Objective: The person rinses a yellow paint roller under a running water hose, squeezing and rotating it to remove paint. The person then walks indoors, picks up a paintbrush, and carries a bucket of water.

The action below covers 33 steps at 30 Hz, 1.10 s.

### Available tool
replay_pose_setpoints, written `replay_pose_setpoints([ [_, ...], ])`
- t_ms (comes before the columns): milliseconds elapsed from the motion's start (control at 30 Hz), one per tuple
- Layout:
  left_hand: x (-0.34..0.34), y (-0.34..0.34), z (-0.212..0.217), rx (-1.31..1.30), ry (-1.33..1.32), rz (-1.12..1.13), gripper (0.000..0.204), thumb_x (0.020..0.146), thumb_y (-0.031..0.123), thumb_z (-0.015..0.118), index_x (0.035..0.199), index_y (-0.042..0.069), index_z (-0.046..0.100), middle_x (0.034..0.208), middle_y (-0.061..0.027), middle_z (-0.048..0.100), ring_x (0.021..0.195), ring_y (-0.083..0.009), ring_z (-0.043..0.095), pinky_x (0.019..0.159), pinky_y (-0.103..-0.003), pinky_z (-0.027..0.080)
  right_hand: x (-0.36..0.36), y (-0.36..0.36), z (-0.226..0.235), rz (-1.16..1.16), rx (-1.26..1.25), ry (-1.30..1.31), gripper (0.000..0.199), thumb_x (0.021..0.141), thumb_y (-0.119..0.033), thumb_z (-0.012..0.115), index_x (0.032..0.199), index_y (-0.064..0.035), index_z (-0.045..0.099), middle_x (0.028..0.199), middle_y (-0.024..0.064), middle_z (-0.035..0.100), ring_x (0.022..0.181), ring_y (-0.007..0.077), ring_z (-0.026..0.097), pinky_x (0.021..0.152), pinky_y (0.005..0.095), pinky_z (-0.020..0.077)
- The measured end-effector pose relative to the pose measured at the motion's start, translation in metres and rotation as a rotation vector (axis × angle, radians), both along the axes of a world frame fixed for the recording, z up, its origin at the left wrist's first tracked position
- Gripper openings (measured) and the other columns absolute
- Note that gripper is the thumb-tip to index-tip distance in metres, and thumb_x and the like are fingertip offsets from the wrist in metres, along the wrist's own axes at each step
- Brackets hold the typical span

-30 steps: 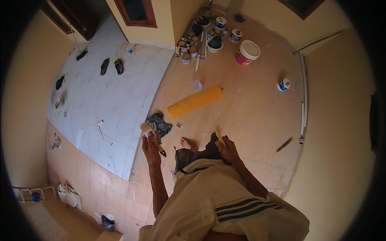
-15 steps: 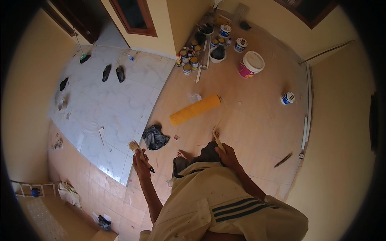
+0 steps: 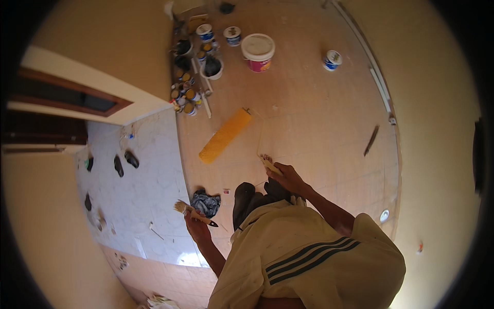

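My left hand [image 3: 196,225] grips a paintbrush [image 3: 204,219], its pale bristles pointing left and its dark-tipped handle to the right. In my right hand [image 3: 286,177] is the handle of a paint roller [image 3: 225,135]. Its thin frame runs out from the handle to a large orange sleeve, which appears in front of me over the tiled floor; whether it touches the floor I cannot tell. Just beyond the brush lies a crumpled black plastic bag [image 3: 206,204]. Part of my bare foot shows beside the roller handle.
A large white-lidded bucket [image 3: 258,47] stands ahead, with paint cans [image 3: 190,95] clustered to its left. A small blue-and-white tub [image 3: 332,60] is at the far right. Dark shoes [image 3: 119,166] lie on the white tiles. Along the right wall runs a dark stick [image 3: 371,140].
My view has turned to the right, so the room appears rotated and shifted left. Both hands keep hold of the brush and roller; the sleeve now slants more steeply in view.
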State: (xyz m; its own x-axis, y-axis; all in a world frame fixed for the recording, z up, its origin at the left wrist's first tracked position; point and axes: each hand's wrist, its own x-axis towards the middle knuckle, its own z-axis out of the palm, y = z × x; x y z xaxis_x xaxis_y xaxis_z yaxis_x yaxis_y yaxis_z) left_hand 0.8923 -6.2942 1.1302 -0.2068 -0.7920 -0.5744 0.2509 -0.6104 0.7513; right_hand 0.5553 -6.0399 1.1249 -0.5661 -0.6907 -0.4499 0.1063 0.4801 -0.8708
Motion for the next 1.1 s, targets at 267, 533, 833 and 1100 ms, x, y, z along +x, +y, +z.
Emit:
replay_pose_setpoints([
  [267, -0.107, -0.036, -0.018, -0.082, -0.046, -0.661, 0.045, 0.105, 0.04, 0.059, 0.135, 0.008, 0.053, 0.122, -0.0073, 0.057, 0.116, -0.0219, 0.054, 0.107, -0.044, 0.045, 0.109, 0.127, -0.004, -0.597, -0.001, 0.194, 0.035, 0.101, -0.035, 0.065, 0.103, -0.0003, 0.064, 0.069, 0.0144, 0.057, 0.063, 0.0215, 0.054, 0.063, 0.0404, 0.0452],
  [533, -0.164, 0.106, -0.019, 0.028, 0.144, -1.192, 0.032, 0.104, 0.033, 0.063, 0.124, 0.009, 0.058, 0.108, -0.0011, 0.062, 0.096, -0.0119, 0.059, 0.085, -0.031, 0.05, 0.298, 0.255, 0.026, -1.261, -0.069, 0.042, 0.038, 0.101, -0.04, 0.066, 0.091, -0.0041, 0.061, 0.07, -0.0007, 0.053, 0.066, 0.0089, 0.048, 0.058, 0.032, 0.0405],
  [833, -0.141, 0.363, -0.004, 0.052, 0.015, -1.318, 0.019, 0.099, 0.016, 0.073, 0.11, 0.016, 0.058, 0.092, 0.0046, 0.054, 0.077, -0.0057, 0.052, 0.064, -0.025, 0.043, 0.365, 0.399, -0.005, -1.477, 0.054, -0.104, 0.039, 0.102, -0.043, 0.062, 0.085, -0.0086, 0.056, 0.061, -0.0039, 0.046, 0.05, 0.0069, 0.041, 0.044, 0.0289, 0.0332],
  [1100, -0.087, 0.481, 0.016, 0.126, -0.045, -1.422, 0.037, 0.101, 0.035, 0.069, 0.119, 0.006, 0.055, 0.115, -0.0088, 0.064, 0.101, -0.0189, 0.065, 0.09, -0.037, 0.058, 0.343, 0.447, -0.035, -1.117, 0.079, -0.042, 0.035, 0.103, -0.035, 0.06, 0.081, -0.0104, 0.049, 0.057, -0.0038, 0.041, 0.044, 0.0062, 0.034, 0.039, 0.0293, 0.0279],
])
